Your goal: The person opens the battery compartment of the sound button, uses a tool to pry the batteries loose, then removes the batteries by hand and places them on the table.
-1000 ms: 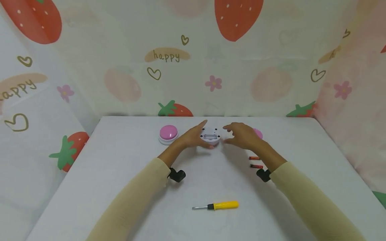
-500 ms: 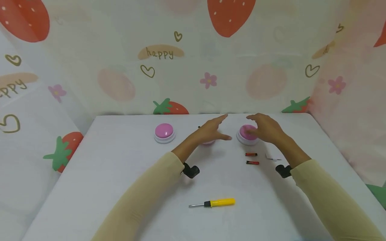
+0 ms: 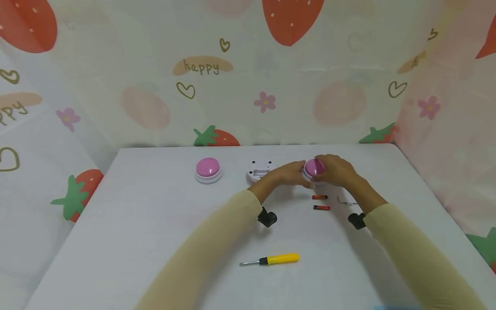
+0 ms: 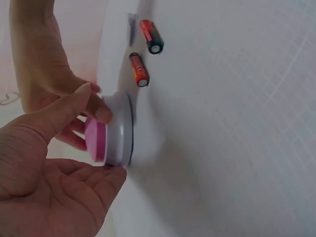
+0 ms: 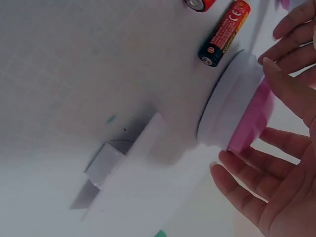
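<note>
Nearest the person on the white table (image 3: 135,215): one yellow-handled screwdriver (image 3: 269,260), tip toward the left. Beyond it, two red-and-black batteries (image 3: 321,208), side by side, well apart from the tool; a small white plastic piece (image 3: 347,202) lies just right of them. Next out, a pink-domed button (image 3: 314,167), dome up, just past the batteries. Right hand (image 3: 337,170): thumb and fingers clasped about it, thumb on the white base. Left hand (image 3: 290,173): thumb and fingers spread apart, fingertips at the base's left side. Left of that hand, an upturned white unit (image 3: 255,168), recess showing; farther left, a second pink button (image 3: 207,168). Behind all, a strawberry-print backdrop (image 3: 232,107).
</note>
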The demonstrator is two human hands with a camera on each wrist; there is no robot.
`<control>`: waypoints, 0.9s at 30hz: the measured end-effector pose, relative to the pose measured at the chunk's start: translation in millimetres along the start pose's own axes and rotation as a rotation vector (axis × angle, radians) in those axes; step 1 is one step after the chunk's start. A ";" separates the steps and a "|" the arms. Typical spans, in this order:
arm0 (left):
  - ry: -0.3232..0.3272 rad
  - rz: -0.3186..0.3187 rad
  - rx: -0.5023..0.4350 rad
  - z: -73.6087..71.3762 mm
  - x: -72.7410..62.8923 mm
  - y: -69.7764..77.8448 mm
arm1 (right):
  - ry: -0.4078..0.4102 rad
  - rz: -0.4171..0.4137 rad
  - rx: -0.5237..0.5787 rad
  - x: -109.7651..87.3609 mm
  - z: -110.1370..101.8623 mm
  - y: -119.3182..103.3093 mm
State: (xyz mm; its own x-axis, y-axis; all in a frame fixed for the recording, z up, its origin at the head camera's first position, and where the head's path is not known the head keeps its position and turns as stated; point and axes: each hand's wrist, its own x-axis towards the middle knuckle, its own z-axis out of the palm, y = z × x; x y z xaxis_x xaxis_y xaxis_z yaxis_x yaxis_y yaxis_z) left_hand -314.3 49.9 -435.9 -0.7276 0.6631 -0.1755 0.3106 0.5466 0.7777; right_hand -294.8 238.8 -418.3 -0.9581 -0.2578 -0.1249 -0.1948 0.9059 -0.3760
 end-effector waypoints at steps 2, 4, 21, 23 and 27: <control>0.000 -0.001 -0.009 1.2 1.5 -0.4 | 0.001 0.003 -0.007 1.3 1.4 -1.4; 0.007 -0.013 0.016 2.0 2.2 -1.8 | -0.001 0.010 -0.017 3.4 3.3 -1.7; 0.060 -0.007 0.275 0.7 -11.6 -3.9 | 0.077 -0.073 -0.036 0.5 3.7 -0.9; 0.082 0.014 0.349 -0.2 -14.9 -2.4 | 0.094 -0.086 -0.008 -4.1 1.0 -1.3; 0.141 0.037 0.472 -3.4 -26.6 2.1 | 0.113 -0.103 0.071 -14.0 -2.8 -7.0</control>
State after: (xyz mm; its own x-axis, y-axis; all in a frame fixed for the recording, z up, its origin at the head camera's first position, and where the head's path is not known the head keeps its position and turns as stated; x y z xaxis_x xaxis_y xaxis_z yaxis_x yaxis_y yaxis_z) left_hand -296.4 31.6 -427.6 -0.7764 0.6288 -0.0439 0.5576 0.7176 0.4174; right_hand -280.6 237.1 -411.4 -0.9522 -0.3049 0.0204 -0.2817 0.8496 -0.4459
